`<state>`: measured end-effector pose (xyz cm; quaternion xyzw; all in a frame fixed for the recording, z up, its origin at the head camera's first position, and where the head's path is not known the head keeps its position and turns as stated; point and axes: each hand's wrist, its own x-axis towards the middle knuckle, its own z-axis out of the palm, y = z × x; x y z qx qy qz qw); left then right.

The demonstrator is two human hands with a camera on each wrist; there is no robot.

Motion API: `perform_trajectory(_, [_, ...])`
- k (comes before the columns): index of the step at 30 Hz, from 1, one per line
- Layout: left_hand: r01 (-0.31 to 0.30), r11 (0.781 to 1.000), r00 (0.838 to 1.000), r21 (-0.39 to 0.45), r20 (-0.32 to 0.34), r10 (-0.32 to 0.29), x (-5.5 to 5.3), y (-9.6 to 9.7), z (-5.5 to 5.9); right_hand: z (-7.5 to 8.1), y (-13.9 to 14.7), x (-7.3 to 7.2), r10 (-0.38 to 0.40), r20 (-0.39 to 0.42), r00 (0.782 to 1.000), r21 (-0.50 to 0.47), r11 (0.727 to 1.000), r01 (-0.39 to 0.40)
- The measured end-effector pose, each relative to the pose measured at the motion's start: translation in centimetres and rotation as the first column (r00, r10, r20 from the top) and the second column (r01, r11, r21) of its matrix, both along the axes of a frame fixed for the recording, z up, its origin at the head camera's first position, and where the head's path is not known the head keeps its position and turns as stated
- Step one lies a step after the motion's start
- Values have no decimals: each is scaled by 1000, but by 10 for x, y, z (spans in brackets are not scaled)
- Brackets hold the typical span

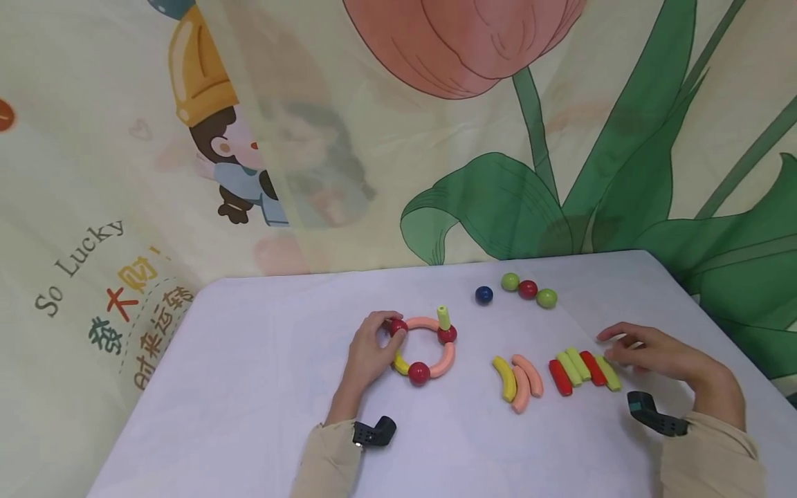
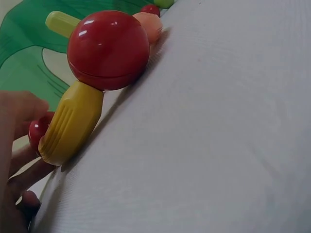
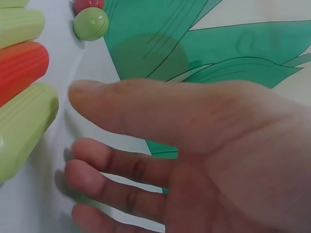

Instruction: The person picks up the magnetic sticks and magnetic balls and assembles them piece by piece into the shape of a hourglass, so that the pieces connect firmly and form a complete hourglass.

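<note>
Watching someone with a little toy ring on the white tabletop, and it's kinda neat. Their left hand has thumb and fingers pinching the red ball at the ring's upper-left corner. The ring itself lies left of the loose pieces: three red balls joined by two pink curved bits and a yellow curved piece, with a light green stick poking up from the right-hand ball.

Right hand isn't gripping anything, fingers loosely bent, hovering just beside the end of a row of red and green sticks. Between the two hands sit three loose curved pieces, one yellow, two pink. Farther back there's a blue ball near a green-red-green trio of balls.
</note>
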<state>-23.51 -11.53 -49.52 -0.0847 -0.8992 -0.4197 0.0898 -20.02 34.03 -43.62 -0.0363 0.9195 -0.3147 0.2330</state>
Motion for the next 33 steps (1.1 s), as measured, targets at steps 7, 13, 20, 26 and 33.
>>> perform_trajectory(7, [66, 995, 998, -74, 17, -65, 1, 1, -2, 0, -5, 3, 25, 60, 998, -56, 998, -21])
perform_trajectory(13, [37, 995, 999, -91, 7, -36, 1, 3, -2, 1, -8, 3, 23, 74, 997, -64, 998, -18])
perform_trajectory(20, [0, 994, 1000, -106, -16, -2, 1, 3, -2, 1, -13, 1, 39, 48, 998, -70, 997, -36])
perform_trajectory(26, [-29, 995, 1000, -97, 1, 30, 0, 3, -2, 1, -15, 0, 32, 42, 999, -64, 998, -29])
perform_trajectory(33, [37, 991, 998, -132, -42, -43, 1, 2, -3, 0, -13, 0, 17, 8, 1000, -38, 999, -16])
